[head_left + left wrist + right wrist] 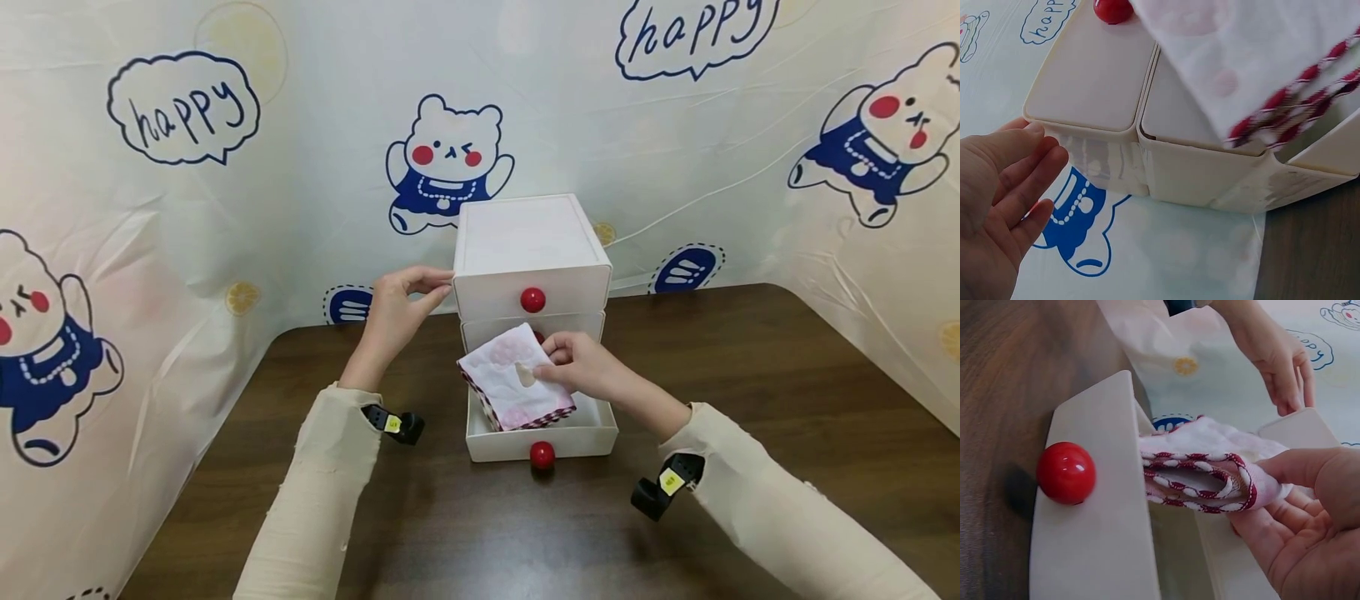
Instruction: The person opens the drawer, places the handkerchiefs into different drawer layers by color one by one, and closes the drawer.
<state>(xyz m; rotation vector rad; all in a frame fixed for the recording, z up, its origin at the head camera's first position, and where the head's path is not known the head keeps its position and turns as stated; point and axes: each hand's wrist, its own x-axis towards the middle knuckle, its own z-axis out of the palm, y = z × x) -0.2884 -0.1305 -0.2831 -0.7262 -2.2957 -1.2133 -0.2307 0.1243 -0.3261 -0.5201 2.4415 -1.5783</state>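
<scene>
A folded white-and-pink cloth (498,379) with a dark red and white corded edge is tilted over the pulled-out bottom drawer (498,448). My right hand (588,367) pinches its right side, thumb on top and fingers underneath. The right wrist view shows the folded layers of the cloth (1204,481) at the drawer's front panel (1094,544). Toward the back left, my left hand (397,308) touches the upper left corner of the white drawer cabinet (532,237) with its fingertips. In the left wrist view, that hand's fingers (1029,181) are loosely extended beside the top drawer.
Red round knobs mark the top drawer (533,299) and the bottom drawer's knob (542,455). The middle drawer's front is partly behind the cloth. A dark wooden table (750,375) carries the cabinet, and a printed curtain (322,150) hangs behind it.
</scene>
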